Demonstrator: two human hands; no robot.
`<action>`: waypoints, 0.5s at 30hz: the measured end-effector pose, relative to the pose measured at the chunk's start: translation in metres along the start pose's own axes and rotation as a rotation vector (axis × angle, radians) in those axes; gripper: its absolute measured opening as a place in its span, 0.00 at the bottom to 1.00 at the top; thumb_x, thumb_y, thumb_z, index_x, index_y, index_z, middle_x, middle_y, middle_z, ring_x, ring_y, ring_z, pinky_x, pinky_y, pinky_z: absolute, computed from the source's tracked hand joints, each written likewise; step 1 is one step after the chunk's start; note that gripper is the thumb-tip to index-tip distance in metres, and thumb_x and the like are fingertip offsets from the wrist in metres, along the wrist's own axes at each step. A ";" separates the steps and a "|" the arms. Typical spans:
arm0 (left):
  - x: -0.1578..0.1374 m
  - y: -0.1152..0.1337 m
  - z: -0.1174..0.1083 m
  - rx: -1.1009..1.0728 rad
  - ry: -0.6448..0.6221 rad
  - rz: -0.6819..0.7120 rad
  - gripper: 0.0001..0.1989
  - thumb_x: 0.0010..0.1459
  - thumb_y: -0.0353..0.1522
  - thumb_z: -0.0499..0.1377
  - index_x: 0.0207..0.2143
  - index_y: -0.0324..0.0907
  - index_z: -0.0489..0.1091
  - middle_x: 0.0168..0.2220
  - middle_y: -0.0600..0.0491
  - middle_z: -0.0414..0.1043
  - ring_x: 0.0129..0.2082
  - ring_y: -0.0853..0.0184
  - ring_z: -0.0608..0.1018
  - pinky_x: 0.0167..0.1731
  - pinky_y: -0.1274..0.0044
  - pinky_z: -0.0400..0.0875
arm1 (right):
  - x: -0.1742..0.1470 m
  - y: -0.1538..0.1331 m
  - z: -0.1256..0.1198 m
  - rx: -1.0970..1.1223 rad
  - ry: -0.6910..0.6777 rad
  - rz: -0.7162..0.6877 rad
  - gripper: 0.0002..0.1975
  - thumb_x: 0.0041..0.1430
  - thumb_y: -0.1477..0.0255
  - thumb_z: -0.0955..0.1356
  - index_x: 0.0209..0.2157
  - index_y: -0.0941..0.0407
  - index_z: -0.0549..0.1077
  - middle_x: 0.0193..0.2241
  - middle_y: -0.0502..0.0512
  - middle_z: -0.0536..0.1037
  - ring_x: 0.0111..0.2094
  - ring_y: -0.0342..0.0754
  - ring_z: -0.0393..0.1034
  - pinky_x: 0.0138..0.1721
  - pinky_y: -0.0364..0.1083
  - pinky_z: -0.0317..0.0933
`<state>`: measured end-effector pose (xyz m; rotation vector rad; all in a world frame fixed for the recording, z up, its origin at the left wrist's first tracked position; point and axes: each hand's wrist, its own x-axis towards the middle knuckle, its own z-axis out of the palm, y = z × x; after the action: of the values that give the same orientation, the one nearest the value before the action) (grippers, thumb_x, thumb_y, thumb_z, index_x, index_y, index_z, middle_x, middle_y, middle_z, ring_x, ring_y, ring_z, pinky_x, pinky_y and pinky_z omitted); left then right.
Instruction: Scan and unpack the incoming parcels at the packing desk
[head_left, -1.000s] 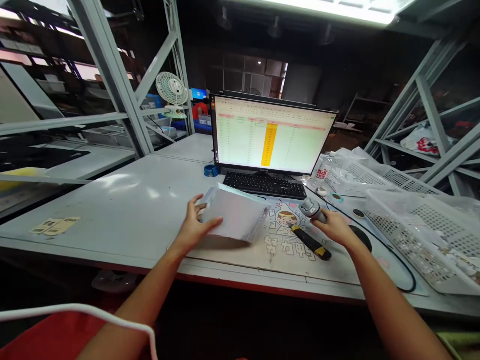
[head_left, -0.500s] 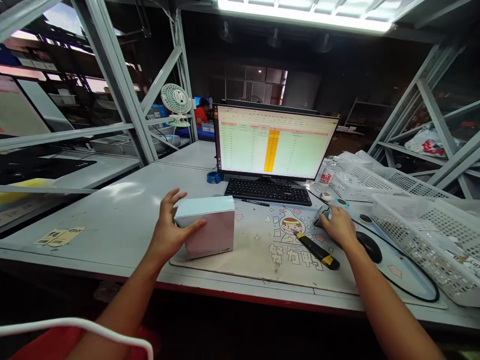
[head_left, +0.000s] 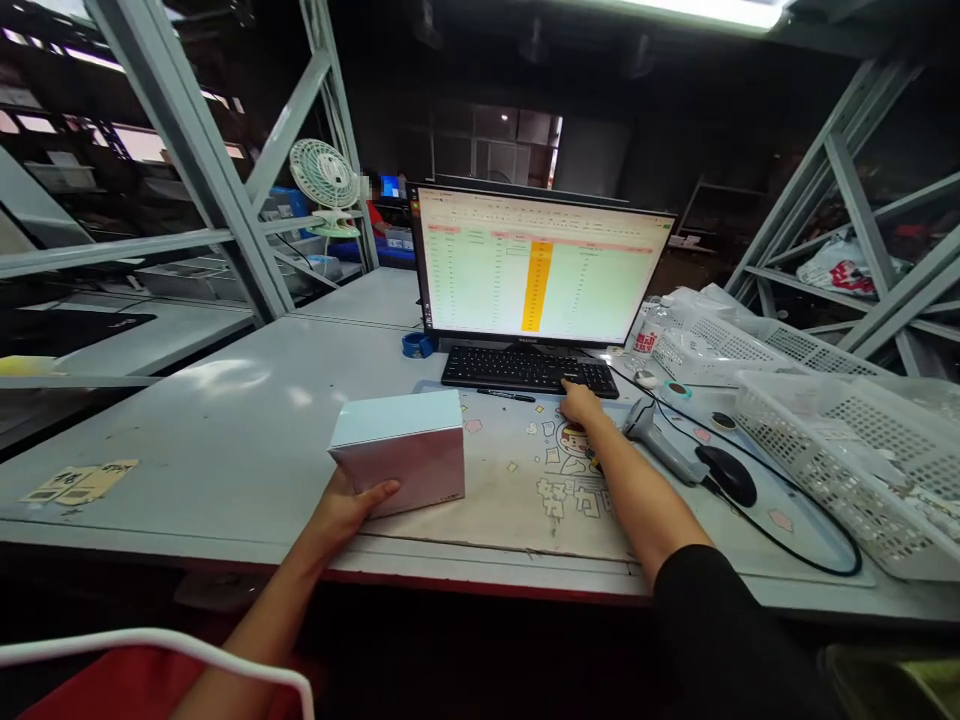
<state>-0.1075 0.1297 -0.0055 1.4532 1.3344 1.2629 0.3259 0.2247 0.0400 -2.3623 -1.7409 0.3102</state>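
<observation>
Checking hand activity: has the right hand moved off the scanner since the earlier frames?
Yes. The right hand left the scanner and now reaches the keyboard.

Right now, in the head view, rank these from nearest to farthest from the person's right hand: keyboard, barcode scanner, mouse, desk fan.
From the right hand:
1. Keyboard: the fingertips are at its front right edge.
2. Barcode scanner: lying just to the right on the mat.
3. Mouse: farther right, beyond the scanner.
4. Desk fan: far back on the left.

Pale pink box [head_left: 401, 452] (whitish top), upright, on desk mat's left edge
</observation>
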 end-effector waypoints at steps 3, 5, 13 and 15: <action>0.001 -0.007 -0.001 -0.008 -0.010 0.017 0.50 0.36 0.64 0.74 0.52 0.39 0.74 0.52 0.36 0.79 0.55 0.39 0.80 0.62 0.50 0.73 | -0.002 -0.005 -0.009 0.022 0.008 -0.006 0.38 0.63 0.78 0.69 0.73 0.58 0.62 0.58 0.72 0.78 0.59 0.62 0.75 0.58 0.54 0.67; 0.001 -0.007 -0.001 0.006 0.005 0.052 0.49 0.38 0.63 0.73 0.53 0.39 0.73 0.55 0.36 0.78 0.57 0.40 0.79 0.65 0.49 0.69 | -0.009 -0.012 -0.017 0.048 0.038 -0.028 0.38 0.65 0.77 0.67 0.75 0.61 0.59 0.57 0.73 0.79 0.56 0.62 0.77 0.57 0.55 0.68; -0.013 0.006 0.000 0.096 0.044 0.102 0.41 0.39 0.56 0.75 0.48 0.40 0.71 0.47 0.40 0.81 0.51 0.41 0.81 0.59 0.50 0.74 | -0.134 -0.095 -0.042 0.405 0.132 -0.942 0.45 0.63 0.50 0.75 0.74 0.51 0.59 0.69 0.65 0.67 0.67 0.59 0.65 0.64 0.57 0.65; -0.030 0.012 0.001 0.181 0.037 0.185 0.39 0.41 0.51 0.75 0.52 0.43 0.70 0.45 0.45 0.81 0.46 0.45 0.82 0.52 0.54 0.79 | -0.173 -0.109 -0.048 0.323 0.136 -1.151 0.56 0.55 0.48 0.79 0.76 0.51 0.54 0.72 0.68 0.61 0.70 0.64 0.59 0.67 0.62 0.61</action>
<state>-0.1022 0.0983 0.0015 1.7197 1.3943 1.3184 0.1893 0.0903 0.1252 -0.8815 -2.3798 0.1945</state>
